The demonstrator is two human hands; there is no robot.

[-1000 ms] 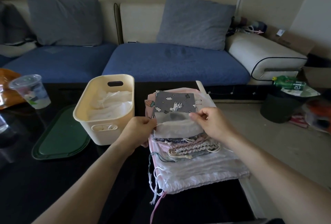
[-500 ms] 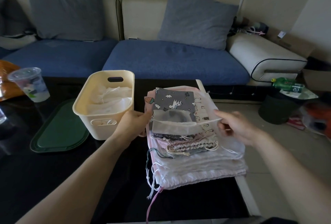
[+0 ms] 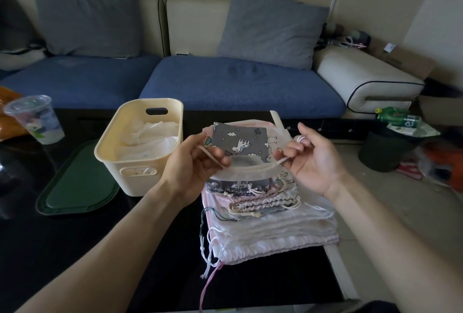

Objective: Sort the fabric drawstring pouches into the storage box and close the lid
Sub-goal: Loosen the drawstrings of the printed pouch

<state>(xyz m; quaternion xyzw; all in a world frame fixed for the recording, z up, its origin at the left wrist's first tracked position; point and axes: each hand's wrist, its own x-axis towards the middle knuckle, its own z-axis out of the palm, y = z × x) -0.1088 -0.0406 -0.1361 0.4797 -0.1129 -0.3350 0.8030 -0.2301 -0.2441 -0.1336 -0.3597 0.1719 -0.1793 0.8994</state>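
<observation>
The left hand (image 3: 198, 160) and right hand (image 3: 310, 160) are each pinching a drawstring of the sheer pouch (image 3: 246, 171), lifting it off the pile (image 3: 270, 222), probably for the storage box (image 3: 140, 147) at nine o'clock.

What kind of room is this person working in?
Most likely a home living room: a blue-cushioned sofa with grey pillows stands behind a dark coffee table, and a bin stands on the floor.
</observation>
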